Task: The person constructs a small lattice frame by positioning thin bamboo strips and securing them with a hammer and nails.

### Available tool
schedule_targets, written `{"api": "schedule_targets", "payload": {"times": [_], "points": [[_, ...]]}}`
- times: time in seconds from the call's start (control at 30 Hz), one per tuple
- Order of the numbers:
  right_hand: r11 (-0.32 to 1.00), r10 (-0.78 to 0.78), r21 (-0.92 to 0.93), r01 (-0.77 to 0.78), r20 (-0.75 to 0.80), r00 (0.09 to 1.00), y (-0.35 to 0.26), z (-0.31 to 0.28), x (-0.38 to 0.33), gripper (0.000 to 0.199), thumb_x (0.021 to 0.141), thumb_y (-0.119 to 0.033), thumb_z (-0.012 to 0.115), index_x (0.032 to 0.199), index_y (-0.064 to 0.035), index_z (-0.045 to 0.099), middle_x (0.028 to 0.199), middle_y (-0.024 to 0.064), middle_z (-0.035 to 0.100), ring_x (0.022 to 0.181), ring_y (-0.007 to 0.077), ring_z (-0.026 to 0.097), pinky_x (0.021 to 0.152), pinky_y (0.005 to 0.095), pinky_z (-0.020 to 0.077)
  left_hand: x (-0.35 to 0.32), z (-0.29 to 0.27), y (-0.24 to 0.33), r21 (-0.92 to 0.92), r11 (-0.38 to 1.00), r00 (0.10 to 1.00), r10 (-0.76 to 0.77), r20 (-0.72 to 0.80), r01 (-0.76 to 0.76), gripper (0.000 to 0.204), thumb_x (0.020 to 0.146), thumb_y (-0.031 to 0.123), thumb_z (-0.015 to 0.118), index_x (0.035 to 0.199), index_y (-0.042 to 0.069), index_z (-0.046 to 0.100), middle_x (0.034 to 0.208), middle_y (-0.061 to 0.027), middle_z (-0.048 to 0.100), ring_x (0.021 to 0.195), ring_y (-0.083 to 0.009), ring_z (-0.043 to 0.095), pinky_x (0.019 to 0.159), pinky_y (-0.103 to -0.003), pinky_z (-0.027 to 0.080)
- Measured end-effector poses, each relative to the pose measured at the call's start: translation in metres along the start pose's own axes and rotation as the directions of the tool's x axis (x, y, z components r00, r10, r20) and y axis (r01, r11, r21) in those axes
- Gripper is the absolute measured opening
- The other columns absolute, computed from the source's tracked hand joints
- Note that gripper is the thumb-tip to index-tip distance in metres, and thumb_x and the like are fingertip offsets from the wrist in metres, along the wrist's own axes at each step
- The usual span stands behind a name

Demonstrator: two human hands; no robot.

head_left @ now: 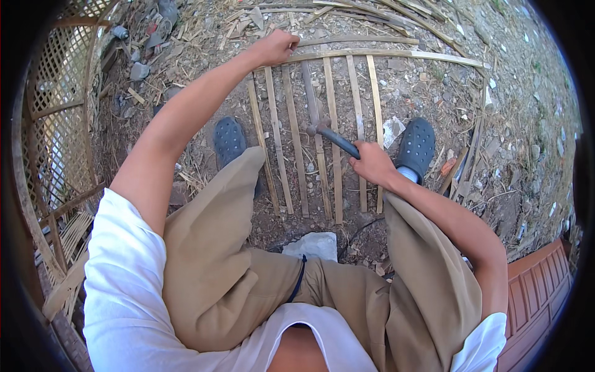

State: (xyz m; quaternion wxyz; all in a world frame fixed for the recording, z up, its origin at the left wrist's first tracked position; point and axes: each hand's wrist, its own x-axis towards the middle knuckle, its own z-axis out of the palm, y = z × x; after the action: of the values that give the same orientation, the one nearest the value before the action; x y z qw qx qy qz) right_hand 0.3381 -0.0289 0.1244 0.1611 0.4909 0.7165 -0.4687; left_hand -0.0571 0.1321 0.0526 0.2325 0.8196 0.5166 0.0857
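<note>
Several thin bamboo slats [296, 142] lie side by side on the dirt between my feet. A long bamboo strip [384, 56] runs across their far ends. My left hand [276, 46] reaches forward and presses down on the left end of that crosswise strip. My right hand [372, 162] grips the dark handle of a hammer [331, 135], whose metal head rests over the middle slats.
My dark blue clogs [230, 139] [418, 146] flank the slats. A woven bamboo lattice panel [59, 111] stands at the left. A reddish plastic stool [539, 297] sits at the lower right. Loose bamboo strips [372, 15], stones and scraps litter the ground beyond.
</note>
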Motion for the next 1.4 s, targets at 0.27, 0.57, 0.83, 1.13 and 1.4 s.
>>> {"api": "schedule_targets", "payload": {"times": [0.27, 0.57, 0.83, 1.13, 1.4], "points": [[0.997, -0.073, 0.034, 0.075, -0.046, 0.996, 0.003, 0.004, 0.009, 0.029, 0.096, -0.016, 0.072, 0.111, 0.008, 0.071, 0.081, 0.0327, 0.073, 0.084, 0.0509, 0.076, 0.083, 0.0589, 0.061, -0.003, 0.008, 0.019, -0.198, 0.969, 0.985, -0.162, -0.053, 0.149, 0.015, 0.084, 0.007, 0.077, 0.098, 0.001, 0.073, 0.081, -0.015, 0.072, 0.077, -0.03, 0.073, 0.074, -0.044, 0.057], [0.993, -0.113, 0.029, 0.116, -0.08, 0.99, 0.008, 0.003, 0.003, 0.028, 0.096, -0.015, 0.072, 0.111, 0.0086, 0.071, 0.081, 0.0334, 0.073, 0.084, 0.0513, 0.076, 0.083, 0.0593, 0.0602, -0.011, 0.001, 0.013, -0.473, 0.823, 0.87, -0.45, -0.201, 0.316, 0.017, 0.085, 0.012, 0.077, 0.102, 0.006, 0.077, 0.078, -0.0017, 0.068, 0.076, -0.0116, 0.064, 0.075, -0.032, 0.054], [0.996, -0.067, 0.051, 0.071, -0.082, 0.994, 0.017, -0.004, -0.007, 0.033, 0.097, -0.018, 0.072, 0.118, 0.0066, 0.071, 0.081, 0.029, 0.072, 0.082, 0.0468, 0.076, 0.079, 0.0551, 0.0575, -0.024, 0.044, 0.045, -0.759, 0.643, 0.727, -0.57, -0.382, 0.105, 0.035, 0.093, -0.001, 0.076, 0.127, 0.007, 0.071, 0.102, -0.0003, 0.068, 0.09, -0.0086, 0.071, 0.082, -0.026, 0.059], [0.992, -0.019, 0.118, 0.037, -0.144, 0.989, 0.028, -0.001, -0.006, 0.036, 0.096, -0.018, 0.072, 0.121, 0.0081, 0.07, 0.078, 0.0269, 0.072, 0.077, 0.0434, 0.076, 0.078, 0.0528, 0.0574, -0.024, 0.083, 0.032, -0.812, 0.581, 0.594, -0.636, -0.493, -0.051, 0.038, 0.091, -0.001, 0.084, 0.126, 0.007, 0.072, 0.1, -0.0005, 0.077, 0.09, -0.0091, 0.072, 0.084, -0.027, 0.057], [0.987, 0.061, 0.155, -0.044, -0.104, 0.993, 0.028, -0.005, -0.006, 0.036, 0.098, -0.02, 0.072, 0.12, 0.0084, 0.07, 0.089, 0.0327, 0.075, 0.091, 0.0511, 0.076, 0.087, 0.0581, 0.0577, -0.023, 0.104, 0.026, -0.757, 0.652, 0.627, -0.605, -0.491, 0.037, 0.015, 0.087, -0.001, 0.087, 0.1, 0.005, 0.084, 0.088, 0.0005, 0.079, 0.079, -0.0065, 0.067, 0.075, -0.026, 0.054]]}}
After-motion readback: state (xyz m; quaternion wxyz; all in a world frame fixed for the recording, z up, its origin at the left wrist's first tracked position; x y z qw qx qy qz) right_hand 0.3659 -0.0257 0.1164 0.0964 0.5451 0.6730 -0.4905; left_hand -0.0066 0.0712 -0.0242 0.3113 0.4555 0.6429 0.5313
